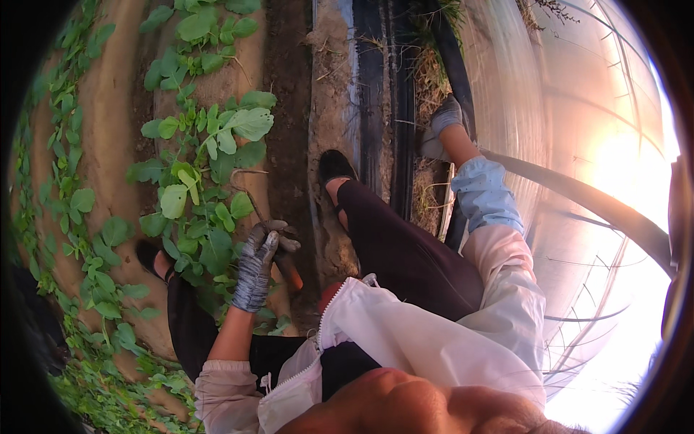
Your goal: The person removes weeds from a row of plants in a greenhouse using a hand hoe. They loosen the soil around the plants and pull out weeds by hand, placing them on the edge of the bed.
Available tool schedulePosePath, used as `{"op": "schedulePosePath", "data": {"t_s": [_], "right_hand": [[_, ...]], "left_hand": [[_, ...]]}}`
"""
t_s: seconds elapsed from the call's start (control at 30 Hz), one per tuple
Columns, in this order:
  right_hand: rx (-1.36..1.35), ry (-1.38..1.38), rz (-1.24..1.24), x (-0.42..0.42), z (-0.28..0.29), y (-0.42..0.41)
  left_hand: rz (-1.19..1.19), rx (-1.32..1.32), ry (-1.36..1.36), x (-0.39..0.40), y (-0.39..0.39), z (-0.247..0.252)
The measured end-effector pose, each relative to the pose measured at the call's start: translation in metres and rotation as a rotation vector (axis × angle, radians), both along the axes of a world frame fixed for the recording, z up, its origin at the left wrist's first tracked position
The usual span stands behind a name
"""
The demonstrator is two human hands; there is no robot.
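My left hand (259,267), in a grey knit glove, is closed around a small hand hoe (288,269). Its dark handle ends in orange, and a thin bent metal neck (246,196) reaches toward the leaves. Right beside it grow leafy green plants (203,163), some leaves with small holes. My right hand (448,115), gloved too, is stretched out to the right by dry grass (431,70) and a dark pipe (452,54). Its fingers are mostly hidden, so whether it grips something cannot be told.
Bare soil (290,108) runs between the plants and black plastic strips (374,108). My shoes (334,164) stand on either side of the plant row. Translucent plastic sheeting (574,108) forms a wall at the right, crossed by a curved pipe (585,192). More plant rows (70,135) lie left.
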State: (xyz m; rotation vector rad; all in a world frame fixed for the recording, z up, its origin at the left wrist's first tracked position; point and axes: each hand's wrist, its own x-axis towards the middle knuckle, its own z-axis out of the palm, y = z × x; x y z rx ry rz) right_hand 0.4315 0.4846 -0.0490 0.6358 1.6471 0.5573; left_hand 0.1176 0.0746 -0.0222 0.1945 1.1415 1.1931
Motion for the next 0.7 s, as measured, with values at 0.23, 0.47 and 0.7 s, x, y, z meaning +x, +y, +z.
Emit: {"op": "schedulePosePath", "data": {"t_s": [0.23,0.47,0.7], "right_hand": [[-0.135,0.646,-0.157,-0.046,0.021,0.019],[-0.079,1.251,-0.426,-0.119,-0.003,-0.012],[0.317,1.932,-0.427,-0.091,0.037,-0.008]], "left_hand": [[-0.029,0.021,0.042,0.0,-0.001,-0.004],[-0.029,0.008,0.025,0.0,-0.009,-0.006],[-0.037,0.032,0.033,0.001,-0.006,0.007]]}}
